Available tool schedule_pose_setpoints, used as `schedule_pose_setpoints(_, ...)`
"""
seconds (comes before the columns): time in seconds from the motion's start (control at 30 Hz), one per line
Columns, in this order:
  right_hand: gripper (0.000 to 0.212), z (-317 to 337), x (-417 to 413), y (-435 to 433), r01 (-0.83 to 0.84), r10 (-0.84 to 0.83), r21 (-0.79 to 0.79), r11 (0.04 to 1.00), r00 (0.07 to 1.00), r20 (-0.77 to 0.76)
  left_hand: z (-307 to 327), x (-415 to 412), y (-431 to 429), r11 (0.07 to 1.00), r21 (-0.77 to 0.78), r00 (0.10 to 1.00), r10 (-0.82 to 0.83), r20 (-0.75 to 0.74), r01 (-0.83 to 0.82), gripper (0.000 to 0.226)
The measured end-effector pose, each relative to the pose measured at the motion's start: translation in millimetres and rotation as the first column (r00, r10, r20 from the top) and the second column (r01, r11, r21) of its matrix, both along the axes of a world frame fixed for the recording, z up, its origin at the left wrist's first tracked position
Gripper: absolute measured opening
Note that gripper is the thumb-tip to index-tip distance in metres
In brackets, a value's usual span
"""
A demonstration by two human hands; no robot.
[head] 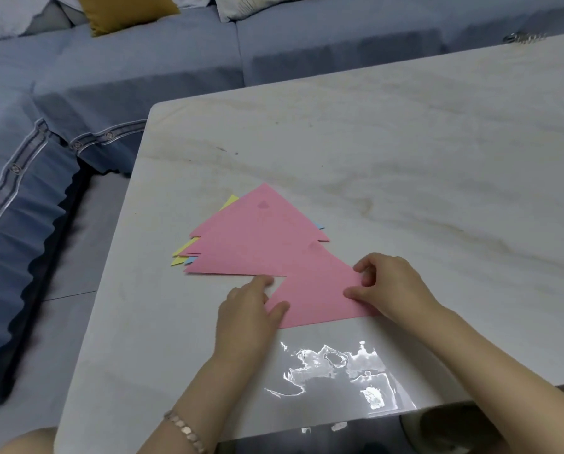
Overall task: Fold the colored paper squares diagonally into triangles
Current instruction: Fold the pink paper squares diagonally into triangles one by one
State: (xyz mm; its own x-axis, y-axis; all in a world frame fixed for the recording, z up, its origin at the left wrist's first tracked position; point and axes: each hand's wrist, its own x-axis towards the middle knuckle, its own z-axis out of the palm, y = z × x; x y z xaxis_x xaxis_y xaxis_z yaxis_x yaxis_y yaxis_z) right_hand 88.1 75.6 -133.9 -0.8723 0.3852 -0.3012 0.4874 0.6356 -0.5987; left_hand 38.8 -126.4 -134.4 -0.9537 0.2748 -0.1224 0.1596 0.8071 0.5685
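Work piece: pink triangle (pixel 316 296), already folded, flat on the table (pixel 405 158), its apex overlapping the near edge of the stack (pixel 257 237).
Left hand (pixel 247 309): fingers loosely spread, thumb resting on the sloping left edge. It is likely steadying the sheet on the glossy top.
Right hand (pixel 395 290): thumb and curled forefinger pinch the right corner, probably to keep the layers matched. Whether both layers are caught is hidden.
Stack: pink on top, with yellow tips (pixel 184 250) and a blue tip (pixel 191 259) showing at left.
Stage (judged): crease being firmed; the piece is not yet squared onto the stack.
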Motion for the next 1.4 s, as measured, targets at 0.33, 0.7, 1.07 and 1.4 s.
schedule_pose_setpoints(0.33, 0.055, -22.0, 6.7, -48.8, -0.240, 0.407, 0.447, 0.862, 0.854, -0.326, -37.2, -0.4, 6.4, 0.963, -0.269, 0.801, -0.141, -0.582, -0.026, 0.026)
schedule_pose_setpoints(0.7, 0.085, -34.7, 39.7, -41.6, -0.499, 0.563, 0.546, 0.673, 0.824, 0.060, -34.5, -2.5, 6.6, 0.927, -0.363, 0.841, -0.126, -0.526, -0.088, 0.035)
schedule_pose_setpoints(1.07, 0.082, -26.1, 92.6, 21.3, -0.371, 0.363, 0.599, 0.710, 0.921, 0.140, -34.1, 23.9, 39.0, 0.907, -0.305, 0.761, -0.413, -0.500, 0.291, 0.052)
schedule_pose_setpoints(1.4, 0.079, -24.0, 92.3, 17.6, -0.332, 0.318, 0.559, 0.760, 0.940, 0.126, -35.5, 47.0, 4.4, 0.753, -0.441, 0.760, -0.615, -0.209, 0.488, 0.064)
